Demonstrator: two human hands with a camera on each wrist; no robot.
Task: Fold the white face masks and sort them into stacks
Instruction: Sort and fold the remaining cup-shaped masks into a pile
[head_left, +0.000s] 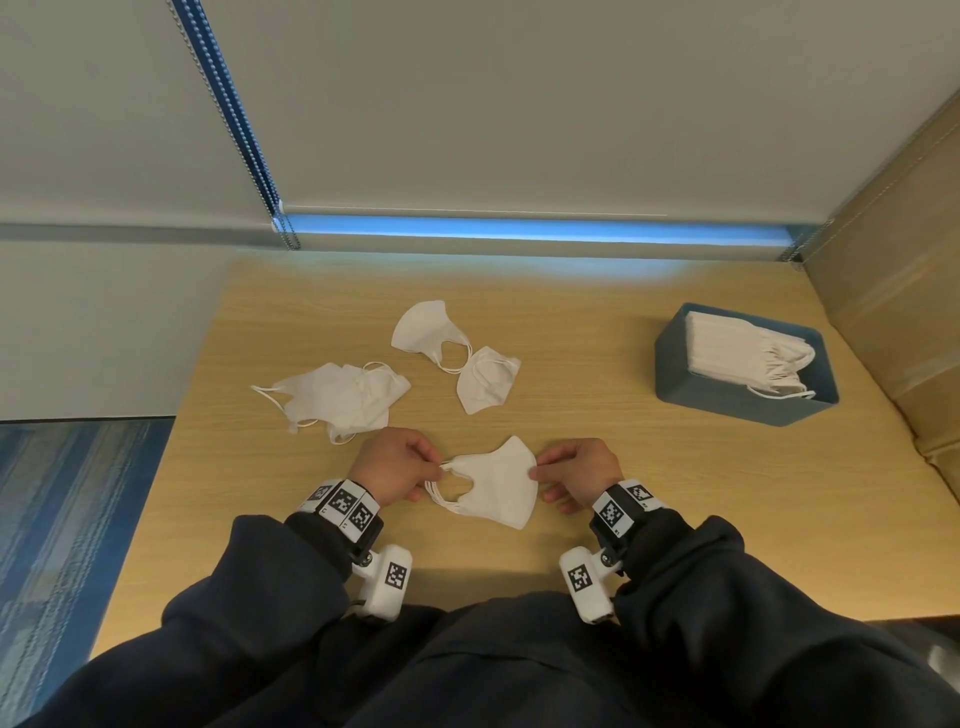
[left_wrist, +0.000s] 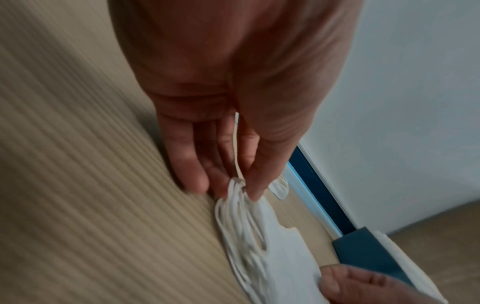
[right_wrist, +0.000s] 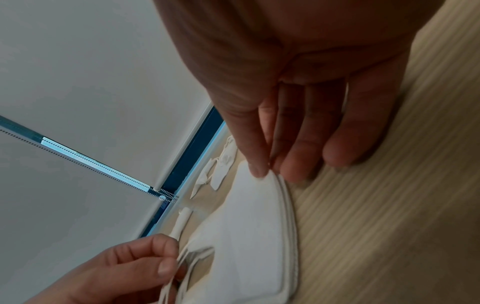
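On the desk, a loose pile of masks lies at the left. Nearer the person, the left hand pinches the ear loops of a folded mask, and the right hand pinches its opposite edge. At far right, a blue bin holds stacked masks.

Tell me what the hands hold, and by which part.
Both hold one mask: left hand pinches its ear loops, right hand pinches its opposite edge.

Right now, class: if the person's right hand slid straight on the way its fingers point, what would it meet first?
The right hand points left, already pinching the folded mask stack; past that, likely the left hand pinching the ear loops.
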